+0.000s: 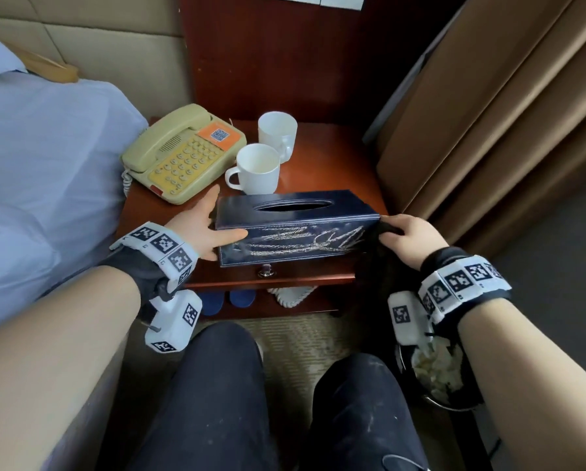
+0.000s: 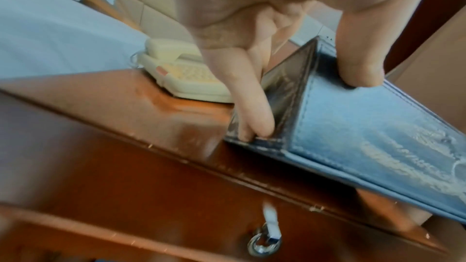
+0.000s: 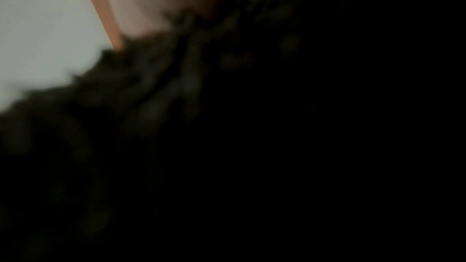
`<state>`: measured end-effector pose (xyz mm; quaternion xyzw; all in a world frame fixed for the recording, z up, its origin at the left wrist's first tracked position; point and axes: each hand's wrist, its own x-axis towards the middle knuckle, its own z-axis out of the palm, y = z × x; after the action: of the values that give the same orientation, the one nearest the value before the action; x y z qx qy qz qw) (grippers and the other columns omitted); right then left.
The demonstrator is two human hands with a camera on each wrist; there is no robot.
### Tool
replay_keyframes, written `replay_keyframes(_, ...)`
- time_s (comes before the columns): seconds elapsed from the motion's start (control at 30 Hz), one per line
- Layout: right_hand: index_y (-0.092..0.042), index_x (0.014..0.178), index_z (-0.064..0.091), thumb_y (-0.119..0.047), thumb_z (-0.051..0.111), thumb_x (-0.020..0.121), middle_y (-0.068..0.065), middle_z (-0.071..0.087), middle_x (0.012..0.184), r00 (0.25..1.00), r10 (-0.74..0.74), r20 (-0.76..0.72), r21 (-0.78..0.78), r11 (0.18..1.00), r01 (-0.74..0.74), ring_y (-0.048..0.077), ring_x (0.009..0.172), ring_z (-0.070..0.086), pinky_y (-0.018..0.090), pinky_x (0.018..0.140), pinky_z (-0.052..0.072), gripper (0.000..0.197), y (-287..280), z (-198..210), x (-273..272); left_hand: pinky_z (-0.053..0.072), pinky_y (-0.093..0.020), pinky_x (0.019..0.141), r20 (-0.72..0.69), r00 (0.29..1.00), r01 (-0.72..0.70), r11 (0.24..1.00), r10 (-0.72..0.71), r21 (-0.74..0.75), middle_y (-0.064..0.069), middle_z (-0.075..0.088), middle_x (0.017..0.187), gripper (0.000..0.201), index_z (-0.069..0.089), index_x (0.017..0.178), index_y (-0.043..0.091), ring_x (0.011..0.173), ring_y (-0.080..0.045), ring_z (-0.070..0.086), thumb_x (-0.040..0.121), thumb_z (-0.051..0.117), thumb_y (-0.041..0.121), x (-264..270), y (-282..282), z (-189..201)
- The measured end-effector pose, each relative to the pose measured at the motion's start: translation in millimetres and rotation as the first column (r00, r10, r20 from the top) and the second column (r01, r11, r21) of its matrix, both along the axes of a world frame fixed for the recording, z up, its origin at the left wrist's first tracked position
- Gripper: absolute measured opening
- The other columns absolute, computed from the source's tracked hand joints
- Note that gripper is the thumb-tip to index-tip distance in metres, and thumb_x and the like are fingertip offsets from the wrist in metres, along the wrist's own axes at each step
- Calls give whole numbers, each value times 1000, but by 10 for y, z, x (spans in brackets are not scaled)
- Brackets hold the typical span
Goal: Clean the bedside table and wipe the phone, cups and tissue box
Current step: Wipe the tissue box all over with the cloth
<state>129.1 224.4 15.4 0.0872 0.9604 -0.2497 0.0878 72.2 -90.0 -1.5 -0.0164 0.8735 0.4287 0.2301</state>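
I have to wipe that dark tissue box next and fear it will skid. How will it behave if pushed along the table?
The tissue box looks smooth-skinned and the table glossy, so it probably slides easily. Long and low, it seems unlikely to tip. The left hand braces its end, which suggests it is light enough to shift under the cloth.

Reddish-brown wooden bedside surface [image 1: 335, 158], glossy, between bed and curtain. Beige corded phone [image 1: 182, 154] at back left, handset on cradle, orange sticker on top. Two white cups: one [image 1: 278, 130] at back, upright; second [image 1: 257, 169] just in front, handle pointing left, near phone. Dark blue tissue box [image 1: 295, 226] along front edge, oval slot on top, pale scratchy pattern on front face. Drawer with metal pull [image 1: 266, 270] below the top. Lower shelf [image 1: 267, 309] under drawer holds blue slippers [image 1: 227, 299], white item with rope trim.
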Motion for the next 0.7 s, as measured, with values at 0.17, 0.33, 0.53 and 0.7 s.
replay_keyframes(0.17, -19, 117, 63, -11, 49, 89, 8, 65, 113, 996, -88, 6, -98, 991, 88, 22, 109, 57, 22, 89, 37, 32, 79, 275, -173, 58, -38, 68, -50, 995, -88, 995, 86, -48, -13, 49, 135, 63, 32, 142, 22, 97, -33, 64, 87, 61, 34, -147, 165, 255)
replay_keyframes(0.33, -19, 115, 63, -13, 47, 89, 8, 65, 114, 986, -163, -13, -143, 977, 160, 22, 108, 57, 23, 90, 38, 32, 59, 294, -394, 44, -31, 71, -313, 945, -60, 891, -94, -449, -14, 55, 126, 49, 41, 135, 22, 101, -33, 58, 92, 47, 45, -237, 281, 330)
replay_keyframes(0.53, -21, 117, 61, -15, 47, 89, 7, 65, 112, 988, -152, -8, -160, 976, 149, 21, 107, 58, 22, 89, 39, 32, 94, 255, -422, 2, -45, 118, -300, 807, 190, 705, -508, -683, 0, 24, 152, 76, 19, 146, 31, 142, -24, 18, 83, 52, 59, -218, 616, 300)
replay_keyframes(0.7, -6, 131, 49, -15, 56, 87, 12, 53, 132, 895, -292, -337, -176, 953, 245, 23, 124, 47, 12, 93, 29, 45, 260, 292, -336, -11, -49, 116, -293, 811, 196, 707, -507, -680, 5, 17, 156, 81, 13, 147, 31, 146, -15, 6, 82, 52, 60, -255, 695, 257)
